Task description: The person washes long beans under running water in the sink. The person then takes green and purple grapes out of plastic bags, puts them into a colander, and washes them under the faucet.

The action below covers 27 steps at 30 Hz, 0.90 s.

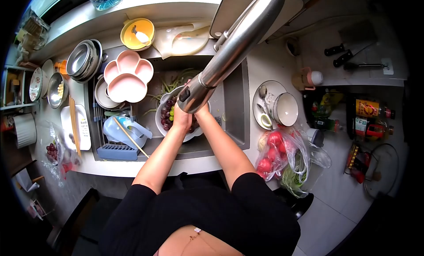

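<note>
Both hands are together over a white bowl point(160, 117) in the sink, directly beneath the head of the metal faucet point(205, 81). The bowl holds dark red and a few green grapes point(167, 113). My left hand point(182, 118) is at the left side of the faucet head, above the grapes. Close against it on the right is my right hand point(202, 112). The faucet covers most of the fingers of both hands, so what they hold, if anything, is hidden. Green stems point(173, 84) lie in the sink behind the bowl.
A pink paw-shaped plate point(128, 86) and a blue rack point(117, 152) occupy the sink's left side. Stacked metal bowls point(79, 59) stand beyond. Right of the sink are a plate with spoons point(260, 94), a white bowl point(285, 109) and bagged red produce point(272, 152).
</note>
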Available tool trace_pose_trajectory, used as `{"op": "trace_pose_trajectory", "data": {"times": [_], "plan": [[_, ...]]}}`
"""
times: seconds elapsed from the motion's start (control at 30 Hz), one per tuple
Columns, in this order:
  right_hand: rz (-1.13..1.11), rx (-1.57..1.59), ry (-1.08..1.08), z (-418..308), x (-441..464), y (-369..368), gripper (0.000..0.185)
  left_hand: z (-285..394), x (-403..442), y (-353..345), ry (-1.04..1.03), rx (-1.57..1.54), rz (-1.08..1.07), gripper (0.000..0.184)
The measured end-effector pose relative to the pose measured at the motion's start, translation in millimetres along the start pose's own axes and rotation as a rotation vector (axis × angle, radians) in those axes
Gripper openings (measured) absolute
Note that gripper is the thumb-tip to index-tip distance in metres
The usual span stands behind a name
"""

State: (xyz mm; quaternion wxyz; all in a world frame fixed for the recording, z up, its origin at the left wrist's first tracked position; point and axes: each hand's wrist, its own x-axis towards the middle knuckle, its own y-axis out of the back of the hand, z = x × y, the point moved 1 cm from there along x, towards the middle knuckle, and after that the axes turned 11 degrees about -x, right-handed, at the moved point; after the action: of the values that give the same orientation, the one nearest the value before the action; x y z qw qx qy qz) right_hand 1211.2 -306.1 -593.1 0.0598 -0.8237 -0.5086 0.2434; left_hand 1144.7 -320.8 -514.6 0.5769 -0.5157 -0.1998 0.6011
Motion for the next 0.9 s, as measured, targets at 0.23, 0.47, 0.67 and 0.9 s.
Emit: {"op": "trace_pose_trajectory", "data": {"times": [0.23,0.47,0.67,0.9], "plan": [[0.051,0.486,-0.085,-17.6,-45.7,-10.6,0.022,-0.2,44.1,26.6,0.098,-0.304,0.124,0.024],[-0.127,0.18,-0.027,-29.3,-48.8,-16.6,0.037,6.3,22.2,34.8,0.065,-0.296,0.118,0.021],[-0.208,-0.81,0.526,-42.2,-78.3,-46.6,0.046,16.5,18.8,49.1,0.242,-0.57,0.005,0.033],[-0.094,-0.423,0.172,-26.5,-41.7,-28.6,0.033,17.5,12.3,39.8,0.26,-0.523,0.079,0.028]]}}
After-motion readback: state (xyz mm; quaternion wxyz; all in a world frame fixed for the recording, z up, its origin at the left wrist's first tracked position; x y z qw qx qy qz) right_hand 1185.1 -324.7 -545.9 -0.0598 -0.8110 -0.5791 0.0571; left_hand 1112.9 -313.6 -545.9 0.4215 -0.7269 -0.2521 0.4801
